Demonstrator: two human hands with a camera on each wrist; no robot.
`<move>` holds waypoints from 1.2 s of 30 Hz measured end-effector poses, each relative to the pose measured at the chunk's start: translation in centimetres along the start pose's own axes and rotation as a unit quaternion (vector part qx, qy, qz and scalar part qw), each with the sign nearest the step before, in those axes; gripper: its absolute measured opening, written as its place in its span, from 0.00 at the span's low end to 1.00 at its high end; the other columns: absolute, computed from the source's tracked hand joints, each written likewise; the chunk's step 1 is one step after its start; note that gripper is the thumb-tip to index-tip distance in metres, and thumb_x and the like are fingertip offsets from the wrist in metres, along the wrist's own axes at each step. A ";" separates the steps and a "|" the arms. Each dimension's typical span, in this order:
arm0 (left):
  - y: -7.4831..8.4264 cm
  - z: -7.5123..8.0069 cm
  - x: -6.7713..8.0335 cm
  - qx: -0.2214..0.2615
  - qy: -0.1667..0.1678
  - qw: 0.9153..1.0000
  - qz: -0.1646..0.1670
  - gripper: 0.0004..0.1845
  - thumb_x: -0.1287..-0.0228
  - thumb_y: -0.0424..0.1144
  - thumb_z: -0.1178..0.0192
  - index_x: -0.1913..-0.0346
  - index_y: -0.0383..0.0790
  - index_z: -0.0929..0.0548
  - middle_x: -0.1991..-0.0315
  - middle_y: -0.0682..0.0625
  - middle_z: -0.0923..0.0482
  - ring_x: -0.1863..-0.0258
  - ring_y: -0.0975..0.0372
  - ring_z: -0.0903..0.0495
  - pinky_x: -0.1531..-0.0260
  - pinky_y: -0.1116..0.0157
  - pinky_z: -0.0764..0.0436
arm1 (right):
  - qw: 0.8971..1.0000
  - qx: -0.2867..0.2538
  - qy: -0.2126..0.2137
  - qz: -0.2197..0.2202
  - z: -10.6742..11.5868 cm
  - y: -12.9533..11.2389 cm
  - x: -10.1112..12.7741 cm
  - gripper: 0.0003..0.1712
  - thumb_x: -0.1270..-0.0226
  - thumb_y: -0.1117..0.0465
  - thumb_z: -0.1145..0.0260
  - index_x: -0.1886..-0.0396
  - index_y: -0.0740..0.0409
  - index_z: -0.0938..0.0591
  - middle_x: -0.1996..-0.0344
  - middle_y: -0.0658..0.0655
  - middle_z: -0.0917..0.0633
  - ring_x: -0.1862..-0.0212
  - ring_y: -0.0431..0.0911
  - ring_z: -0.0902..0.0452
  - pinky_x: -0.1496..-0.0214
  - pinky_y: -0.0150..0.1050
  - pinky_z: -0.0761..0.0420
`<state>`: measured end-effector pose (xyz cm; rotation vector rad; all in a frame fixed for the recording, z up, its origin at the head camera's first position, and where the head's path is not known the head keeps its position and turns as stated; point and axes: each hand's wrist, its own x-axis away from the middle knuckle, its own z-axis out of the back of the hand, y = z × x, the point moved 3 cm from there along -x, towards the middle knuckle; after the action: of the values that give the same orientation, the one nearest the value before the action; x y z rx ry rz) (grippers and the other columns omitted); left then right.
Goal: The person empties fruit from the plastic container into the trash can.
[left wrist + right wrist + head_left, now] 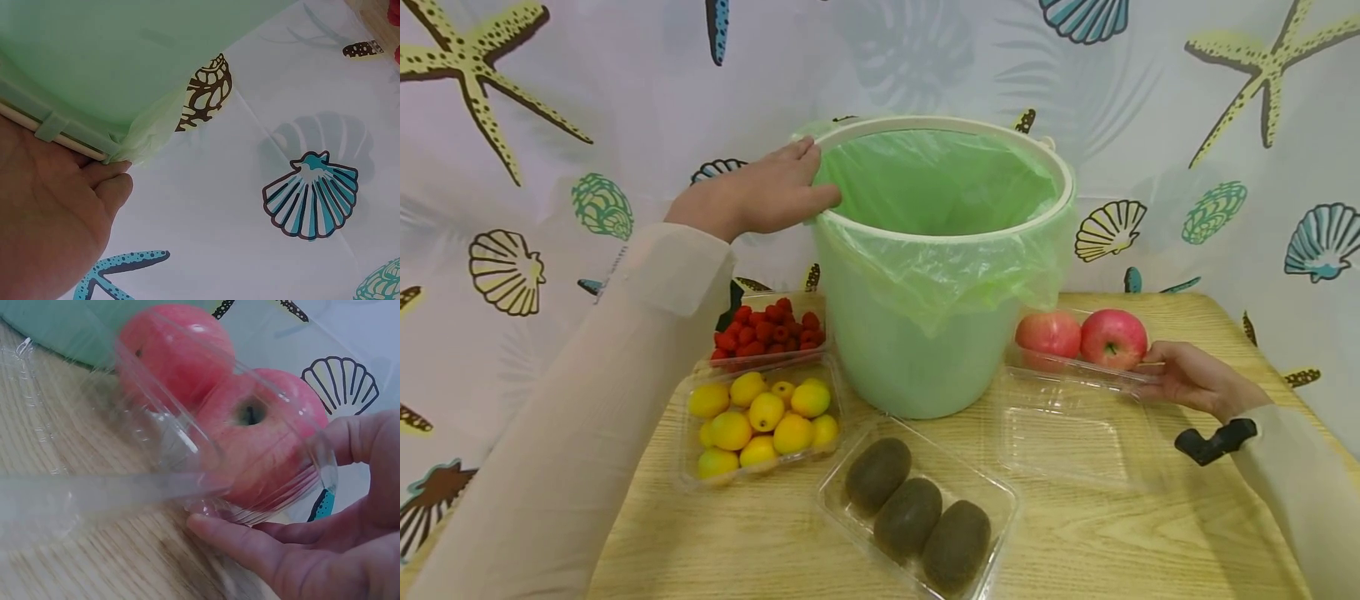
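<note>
Head view showed the right hand (1195,382) at the right end of a clear apple box (1078,367), fingers curled round its edge. Its two apples (1112,337) sat side by side, the row running leftward from that grip toward the green-lined bin (936,267). The left hand (760,196), fingers fairly straight, rested on the bin's rim, well apart from the box. Everything stood on a wooden table (1112,533) before a seashell curtain (550,125).
</note>
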<state>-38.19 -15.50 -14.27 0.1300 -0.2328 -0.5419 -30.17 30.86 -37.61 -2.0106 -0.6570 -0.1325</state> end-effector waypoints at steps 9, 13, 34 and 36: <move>-0.2 0.2 -0.2 0.001 0.012 1.000 -0.002 0.42 0.34 0.52 0.71 0.27 0.31 0.70 0.26 0.37 0.80 0.25 0.46 0.75 0.27 0.48 0.61 | 0.999 -0.022 -0.024 0.040 0.0 -1.5 0.8 0.20 0.30 0.72 0.63 0.68 0.61 0.23 0.58 0.60 0.19 0.52 0.57 0.19 0.47 0.52 0.20; -0.2 0.2 -0.3 0.000 0.011 1.000 -0.003 0.42 0.35 0.52 0.71 0.27 0.30 0.70 0.26 0.37 0.80 0.25 0.46 0.75 0.27 0.48 0.62 | 0.998 -0.022 -0.037 0.049 -0.3 -2.0 1.1 0.20 0.31 0.73 0.66 0.67 0.63 0.25 0.57 0.61 0.19 0.51 0.57 0.19 0.47 0.53 0.20; -0.2 0.0 -0.1 0.000 0.006 1.000 -0.001 0.41 0.34 0.53 0.71 0.27 0.30 0.70 0.26 0.37 0.81 0.25 0.46 0.75 0.27 0.48 0.62 | 0.998 -0.010 0.014 0.068 -1.8 -3.6 3.3 0.16 0.30 0.74 0.62 0.57 0.58 0.28 0.56 0.61 0.21 0.53 0.62 0.19 0.50 0.55 0.19; -0.2 0.0 0.0 0.005 0.007 1.000 -0.001 0.42 0.34 0.52 0.71 0.27 0.30 0.70 0.26 0.37 0.81 0.25 0.46 0.75 0.27 0.48 0.62 | 0.997 -0.013 0.009 0.077 -2.1 -3.9 3.4 0.16 0.29 0.74 0.62 0.54 0.56 0.29 0.56 0.62 0.21 0.53 0.64 0.19 0.50 0.56 0.19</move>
<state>-38.30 -15.62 -14.32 0.1434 -0.2218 -0.5409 -28.84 31.93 -32.29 -2.0751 -0.4884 -0.0679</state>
